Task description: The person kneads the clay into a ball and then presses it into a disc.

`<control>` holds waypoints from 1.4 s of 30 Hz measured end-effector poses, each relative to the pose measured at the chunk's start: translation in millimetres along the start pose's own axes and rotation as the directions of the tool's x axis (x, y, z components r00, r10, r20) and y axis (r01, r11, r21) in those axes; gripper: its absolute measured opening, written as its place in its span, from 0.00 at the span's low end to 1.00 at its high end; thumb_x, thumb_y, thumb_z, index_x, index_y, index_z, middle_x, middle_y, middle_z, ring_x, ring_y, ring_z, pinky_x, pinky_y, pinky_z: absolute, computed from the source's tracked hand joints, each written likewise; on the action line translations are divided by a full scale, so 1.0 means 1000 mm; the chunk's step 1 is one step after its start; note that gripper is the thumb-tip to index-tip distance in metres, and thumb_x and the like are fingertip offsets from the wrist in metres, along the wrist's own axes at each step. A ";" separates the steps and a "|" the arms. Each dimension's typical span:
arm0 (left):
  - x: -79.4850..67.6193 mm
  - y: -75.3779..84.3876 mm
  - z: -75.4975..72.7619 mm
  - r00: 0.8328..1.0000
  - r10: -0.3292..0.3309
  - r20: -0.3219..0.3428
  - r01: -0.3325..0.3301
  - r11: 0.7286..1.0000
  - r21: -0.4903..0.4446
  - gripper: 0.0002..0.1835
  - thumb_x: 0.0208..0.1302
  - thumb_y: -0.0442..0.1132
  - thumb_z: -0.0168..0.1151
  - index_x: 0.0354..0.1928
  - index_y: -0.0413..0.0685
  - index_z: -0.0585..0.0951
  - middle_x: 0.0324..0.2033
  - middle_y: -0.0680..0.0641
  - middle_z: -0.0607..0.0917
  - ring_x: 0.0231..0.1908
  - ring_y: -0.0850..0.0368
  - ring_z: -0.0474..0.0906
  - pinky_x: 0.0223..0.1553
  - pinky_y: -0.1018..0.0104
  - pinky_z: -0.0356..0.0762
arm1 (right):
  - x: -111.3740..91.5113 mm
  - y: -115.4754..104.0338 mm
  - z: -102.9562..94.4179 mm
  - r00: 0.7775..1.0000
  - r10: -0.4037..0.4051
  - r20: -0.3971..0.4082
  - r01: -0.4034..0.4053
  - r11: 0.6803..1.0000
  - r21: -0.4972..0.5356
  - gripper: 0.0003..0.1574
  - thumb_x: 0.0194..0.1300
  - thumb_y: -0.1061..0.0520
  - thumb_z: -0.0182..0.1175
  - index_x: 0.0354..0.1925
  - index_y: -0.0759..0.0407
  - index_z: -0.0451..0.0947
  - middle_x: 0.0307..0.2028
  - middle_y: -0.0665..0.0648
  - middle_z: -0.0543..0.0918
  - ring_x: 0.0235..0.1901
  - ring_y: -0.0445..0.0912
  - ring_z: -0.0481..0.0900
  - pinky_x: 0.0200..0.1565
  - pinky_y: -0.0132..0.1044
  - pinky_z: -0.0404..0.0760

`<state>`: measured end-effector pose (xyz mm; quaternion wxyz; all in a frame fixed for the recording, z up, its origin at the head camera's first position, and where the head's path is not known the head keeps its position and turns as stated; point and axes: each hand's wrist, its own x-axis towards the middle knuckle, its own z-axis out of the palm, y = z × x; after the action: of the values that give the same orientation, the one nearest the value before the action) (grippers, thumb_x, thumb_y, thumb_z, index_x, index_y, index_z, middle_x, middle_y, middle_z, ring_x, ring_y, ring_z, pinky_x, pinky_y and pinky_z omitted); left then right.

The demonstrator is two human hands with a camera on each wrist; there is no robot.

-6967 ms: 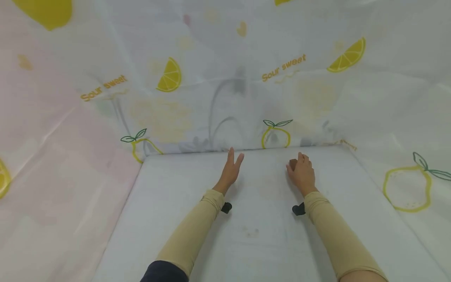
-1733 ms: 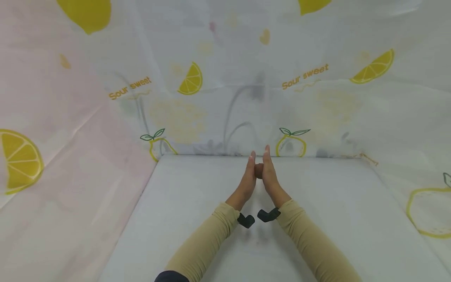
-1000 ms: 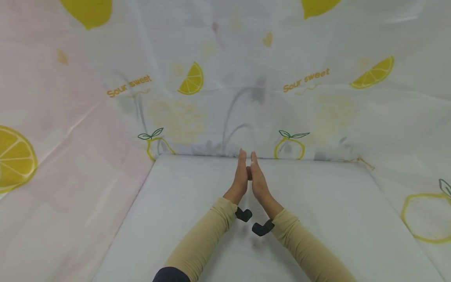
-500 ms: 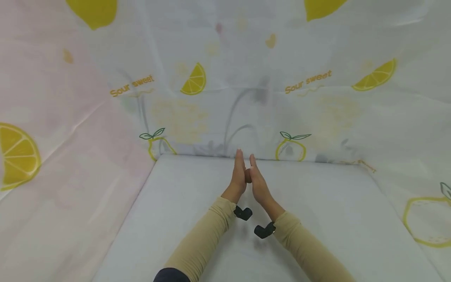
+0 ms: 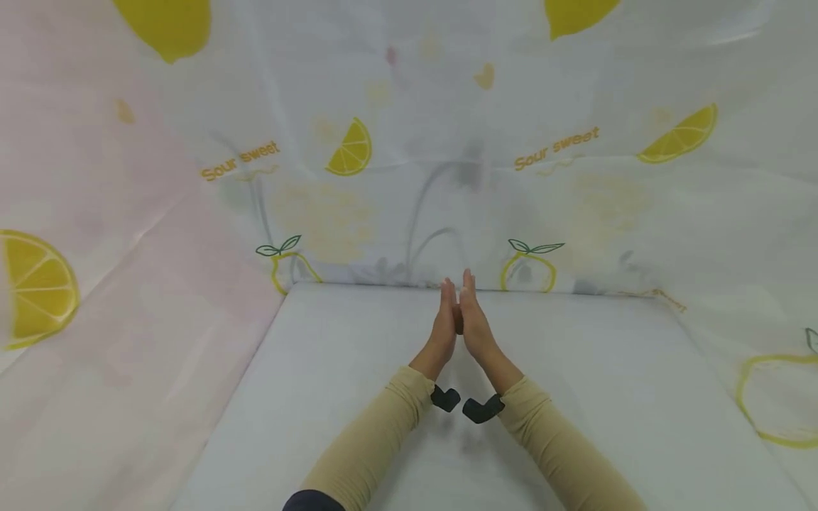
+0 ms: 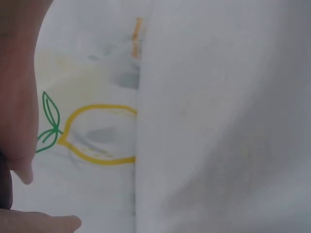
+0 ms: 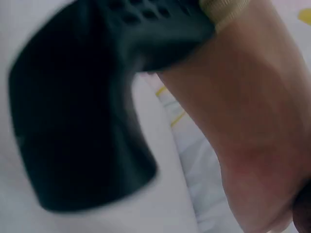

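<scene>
Brown and small, a lump [image 5: 459, 319] between two palms, with the left hand [image 5: 442, 330] on its one side and the right hand [image 5: 479, 332] on its other. Seems to touch both. Sits nearer than the fingertips and well ahead of the wrists, in the narrow space from palm to palm. Both hands flat, with straight fingers directed forward and upward; pressing on the lump from two sides, as with palms put together.

Seen from the left wrist, dark at the left border, cut by the edge of the view, between skin above and a finger below. Seen from the right wrist, also dark, in the lower right corner, against the hand. Too little visible for telling its exact shape.

Under the hands, a white table [image 5: 332, 369] with soft shadows. At the left wrist, a black bent piece [image 5: 446, 399]; at the right wrist, a similar black holder [image 5: 483, 409]. On the forearms, a beige left sleeve [image 5: 367, 426] with a dark cuff [image 5: 313, 501], and a beige right sleeve [image 5: 562, 440]. Behind and at both sides, a pale sheet [image 5: 415, 106] with printed lemons and the orange words "Sour sweet".
</scene>
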<state>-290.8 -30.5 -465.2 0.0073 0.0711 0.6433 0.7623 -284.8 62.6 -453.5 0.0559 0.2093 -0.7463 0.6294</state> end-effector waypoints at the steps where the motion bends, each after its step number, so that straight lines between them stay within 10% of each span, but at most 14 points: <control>1: -0.001 -0.001 0.002 0.999 0.021 0.027 -0.021 1.000 0.019 0.47 0.74 0.72 0.19 0.82 0.47 0.39 0.81 0.45 0.44 0.79 0.51 0.37 0.77 0.46 0.33 | 0.003 0.003 -0.003 1.000 0.021 -0.010 -0.021 1.000 -0.003 0.39 0.84 0.42 0.24 0.82 0.59 0.33 0.81 0.60 0.35 0.79 0.51 0.30 0.77 0.52 0.33; 11: -0.006 0.015 0.004 0.979 0.116 0.169 -0.112 0.993 -0.037 0.48 0.73 0.74 0.18 0.82 0.49 0.35 0.81 0.50 0.37 0.79 0.54 0.30 0.77 0.49 0.29 | 0.007 0.005 -0.024 0.978 0.208 0.000 -0.208 0.976 0.059 0.36 0.84 0.49 0.20 0.81 0.62 0.33 0.81 0.59 0.35 0.80 0.52 0.31 0.77 0.51 0.34; 19: 0.001 0.020 -0.003 0.997 0.027 -0.074 -0.031 0.998 -0.052 0.48 0.73 0.74 0.25 0.82 0.50 0.40 0.81 0.49 0.41 0.79 0.51 0.34 0.77 0.51 0.32 | -0.013 0.010 0.006 0.998 -0.049 0.036 0.046 0.997 0.068 0.35 0.84 0.54 0.22 0.80 0.67 0.32 0.80 0.65 0.35 0.79 0.56 0.30 0.76 0.56 0.33; 23: 0.004 0.018 -0.004 0.991 -0.015 -0.137 0.011 0.999 -0.032 0.48 0.73 0.74 0.32 0.82 0.51 0.44 0.81 0.48 0.48 0.74 0.49 0.56 0.76 0.48 0.44 | -0.015 0.008 0.013 0.995 -0.094 0.025 0.091 0.992 0.085 0.36 0.85 0.51 0.23 0.81 0.64 0.32 0.81 0.64 0.34 0.79 0.54 0.28 0.76 0.56 0.32; 28: 0.002 0.007 0.003 0.999 -0.007 -0.050 0.013 0.993 0.115 0.48 0.73 0.73 0.36 0.83 0.52 0.41 0.81 0.49 0.47 0.74 0.52 0.55 0.76 0.46 0.45 | -0.004 0.000 0.001 0.994 -0.049 -0.094 0.060 0.991 0.120 0.38 0.84 0.44 0.21 0.82 0.59 0.33 0.81 0.57 0.34 0.79 0.47 0.30 0.77 0.50 0.33; 31: -0.003 0.003 0.005 1.000 0.002 0.002 -0.003 0.990 0.139 0.45 0.76 0.71 0.29 0.82 0.51 0.40 0.81 0.49 0.42 0.79 0.54 0.35 0.77 0.46 0.34 | 0.005 -0.002 -0.008 0.994 -0.013 -0.111 0.026 0.993 0.118 0.39 0.83 0.42 0.21 0.82 0.56 0.32 0.81 0.52 0.34 0.79 0.43 0.31 0.77 0.46 0.34; 42: -0.008 0.019 0.004 0.965 0.129 0.226 -0.114 0.990 -0.079 0.46 0.73 0.73 0.14 0.82 0.52 0.32 0.81 0.50 0.34 0.79 0.55 0.26 0.76 0.46 0.29 | 0.020 0.014 -0.022 0.987 0.147 -0.060 -0.138 0.982 0.129 0.42 0.82 0.35 0.22 0.82 0.52 0.32 0.81 0.50 0.34 0.79 0.46 0.30 0.77 0.50 0.33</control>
<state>-280.5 -31.0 -446.6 0.0374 0.1984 0.6073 0.7684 -312.7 81.0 -454.8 0.0236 0.1364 -0.7162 0.6840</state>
